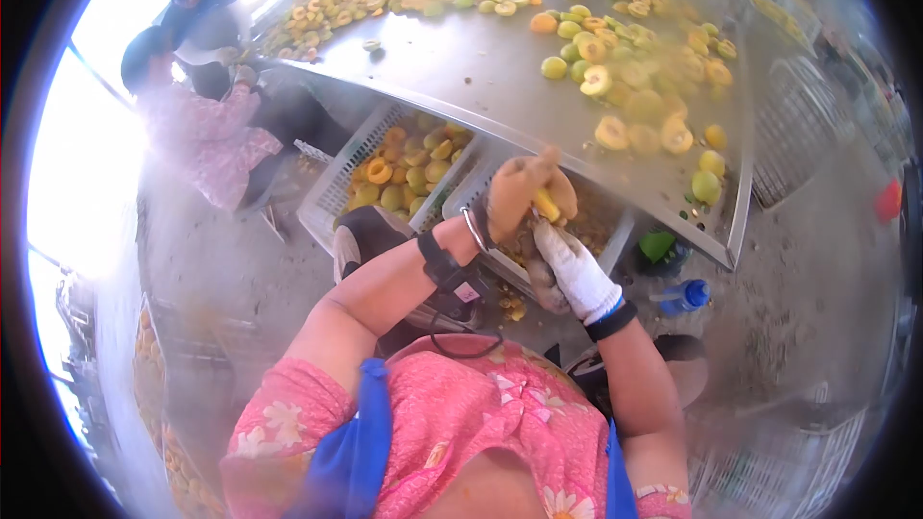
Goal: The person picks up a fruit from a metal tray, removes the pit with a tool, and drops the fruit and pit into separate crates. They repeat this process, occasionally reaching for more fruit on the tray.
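Over a crate at the table's near edge, my left hand (517, 194) closes round a piece of yellow stone fruit (546, 205). My right hand (575, 271), in a white glove, meets it from below with its fingers pinched together. Something small may be between those fingers, but I cannot make it out. Beneath both hands, the white crate (617, 242) holds scraps of fruit, partly hidden by my hands. Whole and halved yellow-green fruits (596, 82) lie spread on the metal table (433, 67) ahead.
Left of my hands stands a white crate (322, 194) full of orange-yellow fruit. A blue bottle (685, 297) and a green object (658, 245) are on the right. Two people (197, 125) sit at the table's left side. Another crate (798, 125) stands beyond the table's right edge.
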Demonstrator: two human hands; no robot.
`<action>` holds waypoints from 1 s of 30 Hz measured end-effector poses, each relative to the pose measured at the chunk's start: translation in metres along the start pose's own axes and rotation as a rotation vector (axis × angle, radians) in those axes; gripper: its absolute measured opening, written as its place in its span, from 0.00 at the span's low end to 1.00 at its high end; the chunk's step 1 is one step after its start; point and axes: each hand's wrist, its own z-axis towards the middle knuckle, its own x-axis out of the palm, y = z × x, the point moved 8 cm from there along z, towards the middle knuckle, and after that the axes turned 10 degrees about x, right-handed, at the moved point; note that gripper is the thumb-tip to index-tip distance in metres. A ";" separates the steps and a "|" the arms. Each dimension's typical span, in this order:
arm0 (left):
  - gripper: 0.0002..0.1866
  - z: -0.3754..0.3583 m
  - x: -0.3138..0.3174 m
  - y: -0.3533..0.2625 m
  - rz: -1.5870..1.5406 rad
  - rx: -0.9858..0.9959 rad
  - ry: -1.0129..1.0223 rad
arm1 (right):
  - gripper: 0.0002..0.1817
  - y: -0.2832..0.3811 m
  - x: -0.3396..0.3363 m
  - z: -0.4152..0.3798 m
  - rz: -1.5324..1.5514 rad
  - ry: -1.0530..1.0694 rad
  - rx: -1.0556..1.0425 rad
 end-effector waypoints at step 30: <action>0.33 -0.016 0.004 -0.033 0.138 0.017 0.233 | 0.23 -0.008 0.029 -0.001 -0.014 -0.062 0.056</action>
